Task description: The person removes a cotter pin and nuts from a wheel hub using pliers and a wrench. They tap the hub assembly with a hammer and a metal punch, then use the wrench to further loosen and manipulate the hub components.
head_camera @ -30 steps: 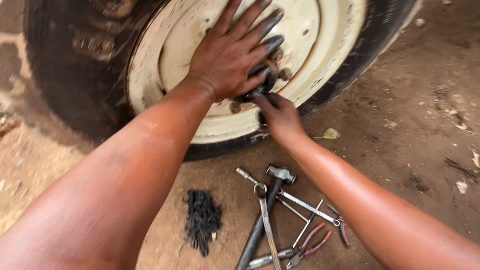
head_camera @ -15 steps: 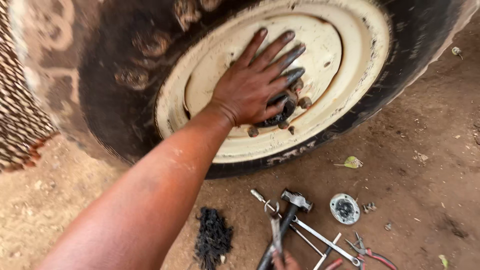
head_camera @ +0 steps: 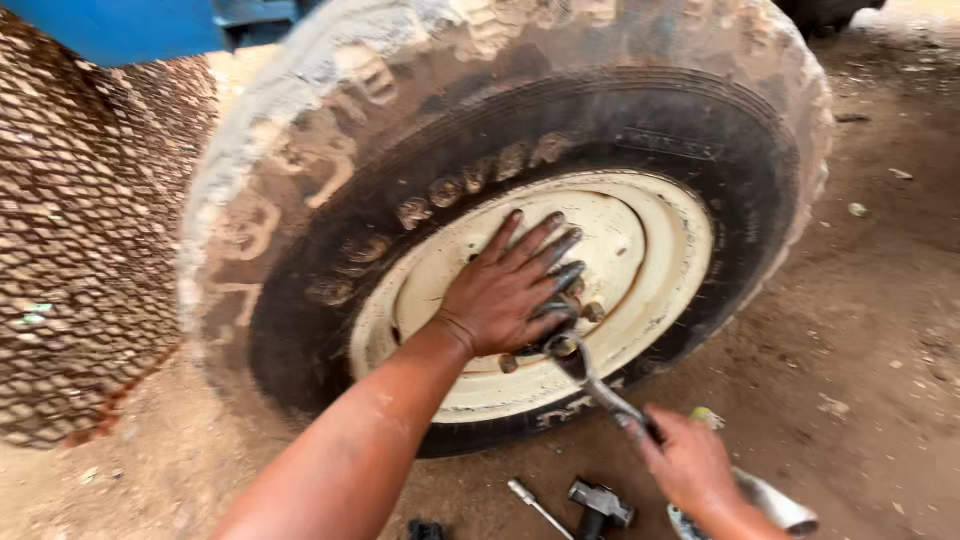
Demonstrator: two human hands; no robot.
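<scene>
Head view: dusty, knobbly tyre (head_camera: pixel 330 230) rings a cream steel rim (head_camera: pixel 640 250). Left hand (head_camera: pixel 505 290) lies splayed flat on the hub. Right hand (head_camera: pixel 690 465), at 5 o'clock, is clenched around a greasy metal wrench (head_camera: pixel 590 380) reaching the hub.

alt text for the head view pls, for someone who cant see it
A left hand lies flat on the cream rim of a big muddy tyre while the right hand holds a wrench at the hub. A hammer and a metal rod lie on the dirt ground below.
</scene>
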